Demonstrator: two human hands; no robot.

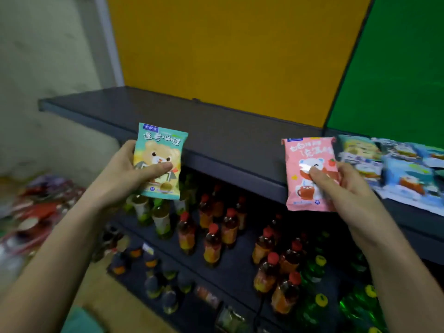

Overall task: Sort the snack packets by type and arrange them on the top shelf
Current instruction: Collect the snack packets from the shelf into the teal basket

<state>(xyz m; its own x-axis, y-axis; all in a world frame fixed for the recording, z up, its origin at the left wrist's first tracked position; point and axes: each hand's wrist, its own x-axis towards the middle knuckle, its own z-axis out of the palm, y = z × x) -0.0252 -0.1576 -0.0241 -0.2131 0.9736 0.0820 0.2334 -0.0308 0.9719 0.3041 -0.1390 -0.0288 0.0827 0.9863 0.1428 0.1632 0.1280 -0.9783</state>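
My left hand (125,171) grips a green snack packet (159,150) with a cartoon bear, held upright in front of the dark top shelf (216,131). My right hand (346,186) grips a pink snack packet (308,164) with a white bear, also upright, at the shelf's front edge. To the right of the pink packet, a loose pile of blue and green snack packets (394,167) lies on the top shelf under the green panel. The shelf's left and middle parts are bare.
Below the top shelf stand several red-capped tea bottles (216,236), green-labelled bottles (158,217) and green bottles (319,280) on lower shelves. Red and purple packets (40,200) lie blurred at the far left. Yellow (228,49) and green (396,68) panels back the shelf.
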